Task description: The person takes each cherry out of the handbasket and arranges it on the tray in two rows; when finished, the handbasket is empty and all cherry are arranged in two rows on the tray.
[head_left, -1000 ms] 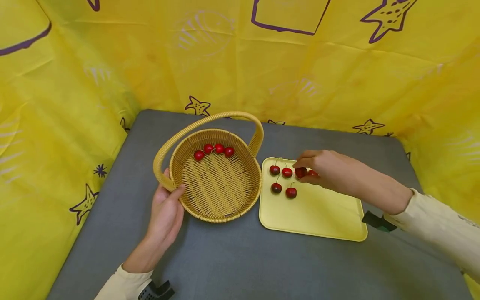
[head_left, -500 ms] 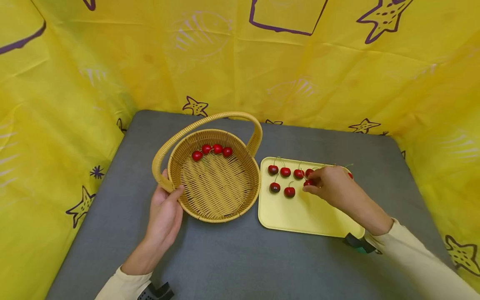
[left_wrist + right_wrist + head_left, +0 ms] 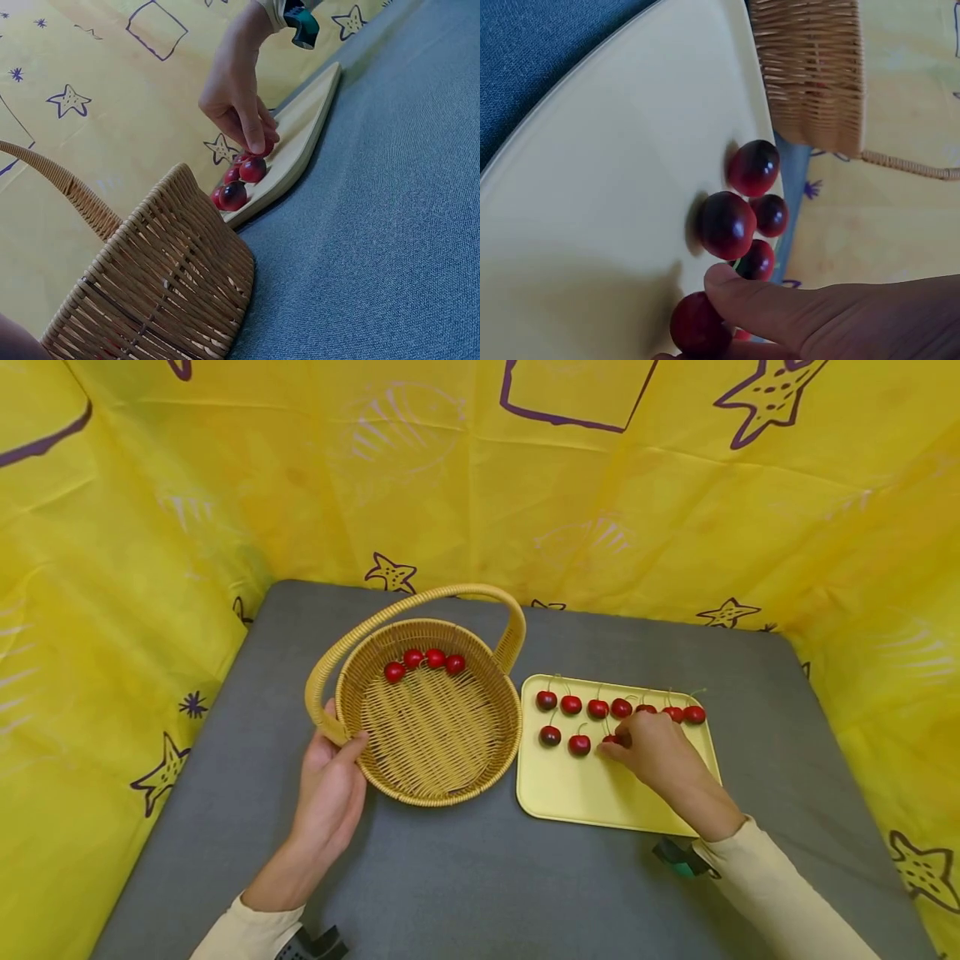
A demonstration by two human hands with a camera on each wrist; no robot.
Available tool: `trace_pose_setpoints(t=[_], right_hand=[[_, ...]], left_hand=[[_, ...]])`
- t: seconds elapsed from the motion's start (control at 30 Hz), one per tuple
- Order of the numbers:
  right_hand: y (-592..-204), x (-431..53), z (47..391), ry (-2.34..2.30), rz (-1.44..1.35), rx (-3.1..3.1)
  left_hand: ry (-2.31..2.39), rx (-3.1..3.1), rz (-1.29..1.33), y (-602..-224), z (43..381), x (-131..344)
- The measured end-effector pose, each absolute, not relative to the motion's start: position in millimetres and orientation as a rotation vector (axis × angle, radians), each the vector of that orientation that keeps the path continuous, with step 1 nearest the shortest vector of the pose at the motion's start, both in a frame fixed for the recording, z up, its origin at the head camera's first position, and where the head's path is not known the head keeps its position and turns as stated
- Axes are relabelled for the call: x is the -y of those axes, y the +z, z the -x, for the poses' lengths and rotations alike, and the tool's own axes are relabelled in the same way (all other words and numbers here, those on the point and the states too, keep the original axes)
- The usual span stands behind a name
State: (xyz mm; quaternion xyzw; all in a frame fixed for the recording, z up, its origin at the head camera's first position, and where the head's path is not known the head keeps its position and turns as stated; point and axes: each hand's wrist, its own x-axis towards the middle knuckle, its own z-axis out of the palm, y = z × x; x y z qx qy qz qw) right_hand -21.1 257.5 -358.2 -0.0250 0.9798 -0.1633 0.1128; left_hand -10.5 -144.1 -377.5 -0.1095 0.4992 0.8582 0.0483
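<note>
My left hand [image 3: 333,789] grips the left side of a round wicker basket [image 3: 431,795], thumb over the rim near the foot of the tall handle. Several red cherries [image 3: 436,657] lie in a row against the basket's far inner wall. Over the yellow tray [image 3: 570,793], my right hand [image 3: 663,756] pinches a dark red cherry [image 3: 700,327] between thumb and fingers, close above the tray surface. That cherry is mostly covered by the fingers in the head view. Left of it sit two cherries [image 3: 579,744] of the front row. Behind, a back row of cherries [image 3: 597,708] with green stems runs along the tray's far edge.
The basket's right side stands right at the tray's left edge. Its arched handle [image 3: 420,597] rises above the far side. Grey cloth [image 3: 465,877] covers the table, and yellow patterned fabric [image 3: 480,485] hangs behind and at both sides.
My right hand has moved from the back row toward the front row with a cherry, uncovering more back-row cherries. The left hand keeps its hold on the basket.
</note>
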Motion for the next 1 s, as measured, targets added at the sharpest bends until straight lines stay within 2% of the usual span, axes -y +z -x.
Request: trace_pose_setpoints(t=[1.0], right_hand=[[-361.3,-258.3,21.1,-0.414,0.135,-2.916]], left_hand=[[2.614,-1.544,0.297,-378.8,10.8,144.0]])
